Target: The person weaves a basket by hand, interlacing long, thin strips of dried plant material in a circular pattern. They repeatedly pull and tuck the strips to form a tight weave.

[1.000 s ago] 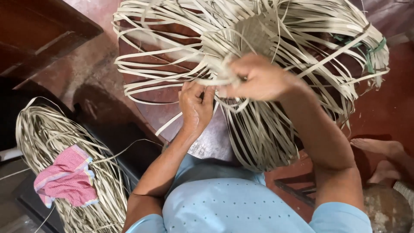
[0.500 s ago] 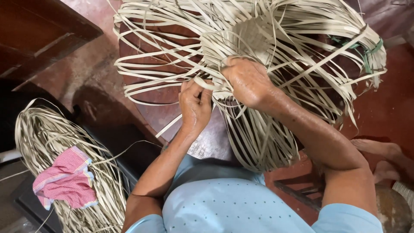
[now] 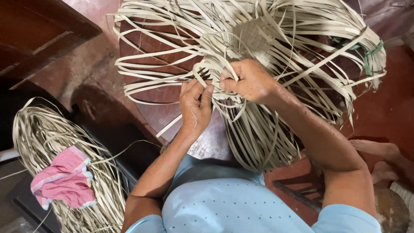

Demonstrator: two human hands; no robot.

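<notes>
The left hand [image 3: 196,105] and the right hand [image 3: 250,80], side by side, both pinch pale strips of the half-woven mat [image 3: 254,39] just beyond them, fingers curled closed on the strips.

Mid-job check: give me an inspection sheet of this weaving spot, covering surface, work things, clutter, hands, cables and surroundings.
Surface: dark round table, partly covered by strips.
Job's things: pale flat strips fan out from a small woven patch; a green tie binds some at the right.
Clutter: pink checked cloth lies on a second strip bundle at the left.
Hands: left hand and right hand each pinch strips near the patch, close together.
Cables: nothing seen.
Surroundings: reddish floor, dark wooden furniture upper left, a bare foot at the right.
</notes>
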